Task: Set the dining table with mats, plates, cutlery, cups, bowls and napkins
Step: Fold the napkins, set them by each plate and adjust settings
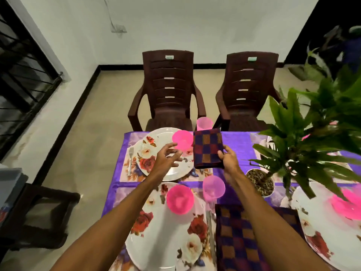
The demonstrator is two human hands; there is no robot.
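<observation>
My right hand [228, 159] pinches the near edge of a folded checked napkin [208, 147], dark blue, red and orange, held just right of the far floral plate [156, 151]. My left hand [168, 158] hovers over that plate with fingers spread and relaxed, holding nothing. A pink bowl [182, 140] sits on the far plate and a pink cup [204, 123] stands behind it. The near floral plate [166, 235] carries another pink bowl [180, 199], with a pink cup [213, 188] beside it. A second checked napkin [244, 241] lies at the near right under my right forearm.
A potted plant [316, 122] in a white pot [260, 182] spreads leaves over the table's right half. A third plate [332, 231] with a pink bowl [347, 206] sits at the right. A fork [130, 159] lies left of the far plate. Two brown chairs [168, 90] stand beyond the purple cloth.
</observation>
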